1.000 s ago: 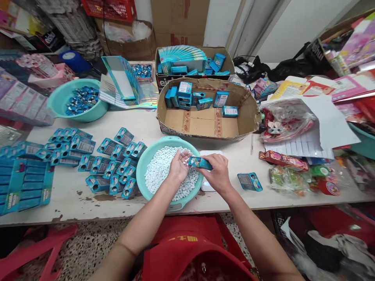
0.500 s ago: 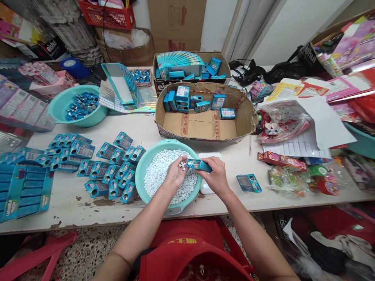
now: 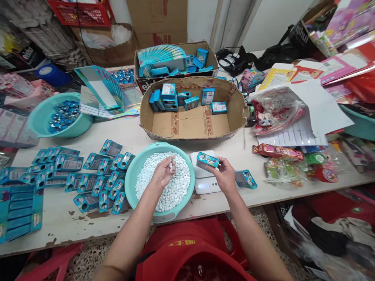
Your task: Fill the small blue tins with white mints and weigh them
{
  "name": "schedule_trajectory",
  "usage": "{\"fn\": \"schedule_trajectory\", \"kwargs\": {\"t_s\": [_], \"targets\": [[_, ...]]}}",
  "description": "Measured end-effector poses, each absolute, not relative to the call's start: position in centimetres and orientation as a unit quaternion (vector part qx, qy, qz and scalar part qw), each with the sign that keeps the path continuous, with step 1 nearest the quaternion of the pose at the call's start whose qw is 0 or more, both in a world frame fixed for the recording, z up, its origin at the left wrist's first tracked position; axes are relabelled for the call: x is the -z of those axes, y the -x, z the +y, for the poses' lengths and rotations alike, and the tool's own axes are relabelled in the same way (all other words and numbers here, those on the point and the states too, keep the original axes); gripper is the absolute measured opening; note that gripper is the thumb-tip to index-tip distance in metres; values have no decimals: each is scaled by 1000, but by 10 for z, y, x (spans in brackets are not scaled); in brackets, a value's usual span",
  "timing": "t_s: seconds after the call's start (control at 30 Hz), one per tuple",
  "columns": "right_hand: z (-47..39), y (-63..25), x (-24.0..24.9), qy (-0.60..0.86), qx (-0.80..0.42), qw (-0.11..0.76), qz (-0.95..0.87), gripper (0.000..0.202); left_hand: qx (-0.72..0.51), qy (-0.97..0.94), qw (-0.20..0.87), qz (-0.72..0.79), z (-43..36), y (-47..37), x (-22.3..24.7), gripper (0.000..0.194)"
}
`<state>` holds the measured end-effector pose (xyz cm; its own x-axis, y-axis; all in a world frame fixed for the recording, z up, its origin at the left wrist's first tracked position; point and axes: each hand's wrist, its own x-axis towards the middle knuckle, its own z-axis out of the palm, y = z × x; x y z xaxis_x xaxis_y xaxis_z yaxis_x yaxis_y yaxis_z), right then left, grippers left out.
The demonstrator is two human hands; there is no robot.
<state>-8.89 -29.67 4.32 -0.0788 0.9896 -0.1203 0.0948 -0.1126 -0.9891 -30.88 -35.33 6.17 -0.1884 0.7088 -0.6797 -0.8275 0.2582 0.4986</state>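
Observation:
Over the teal basin (image 3: pixel 131 187) of white pellets (image 3: pixel 177 191), my left hand (image 3: pixel 163 171) is closed around a few white pellets. My right hand (image 3: pixel 225 175) grips one end of a small blue box (image 3: pixel 207 160), holding it above the white scale (image 3: pixel 205 185). Another blue box (image 3: pixel 246 179) lies on the table just right of my right hand. Many blue boxes with round holes (image 3: pixel 96 181) stand in a cluster left of the basin.
Behind the basin sits an open cardboard box (image 3: pixel 190 128) with several blue boxes inside. A teal bowl of blue-silver pieces (image 3: pixel 70 127) stands at the left. Plastic-wrapped items (image 3: pixel 281 171) and papers (image 3: pixel 331 113) cover the right side.
My hands have moved apart. The blue box in my right hand has shifted away from the basin to above the scale, and my left hand has drawn back left over the pellets.

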Motion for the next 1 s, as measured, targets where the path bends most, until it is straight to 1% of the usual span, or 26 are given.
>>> {"fn": "schedule_trajectory", "kwargs": {"t_s": [0.07,0.13,0.2,0.23,0.33,0.4,0.5,0.57,0.63,0.7,0.8,0.9,1.0], "targets": [[-291,85,-28,542,-512,427,-512,46,-593,49,616,517,-354,311,-56,9],[-286,83,-14,549,-508,418,-516,46,-586,56,595,548,-355,313,-52,19],[-283,81,-4,546,-519,408,-516,45,-583,64,581,563,-356,316,-49,24],[-282,79,-2,544,-522,406,-516,47,-582,66,580,566,-357,317,-48,22],[-284,71,-5,546,-504,413,-526,57,-576,70,586,565,-358,320,-47,8],[-290,61,-12,567,-481,424,-517,60,-571,84,582,573,-358,321,-48,7],[-307,42,-21,606,-465,433,-479,48,-564,102,573,586,-358,321,-49,9],[-323,28,-24,626,-447,438,-466,40,-554,101,584,585,-359,320,-50,8],[-340,14,-24,643,-423,440,-462,37,-548,97,601,574,-360,319,-52,13],[-355,3,-23,662,-404,441,-452,35,-548,90,608,568,-362,319,-54,18],[-373,-11,-18,687,-390,446,-420,34,-545,63,601,581,-363,317,-55,12],[-382,-21,-13,704,-383,455,-389,35,-538,37,596,595,-362,316,-55,15],[-383,-27,-10,710,-380,459,-375,34,-539,28,591,600,-359,313,-55,9]]}}
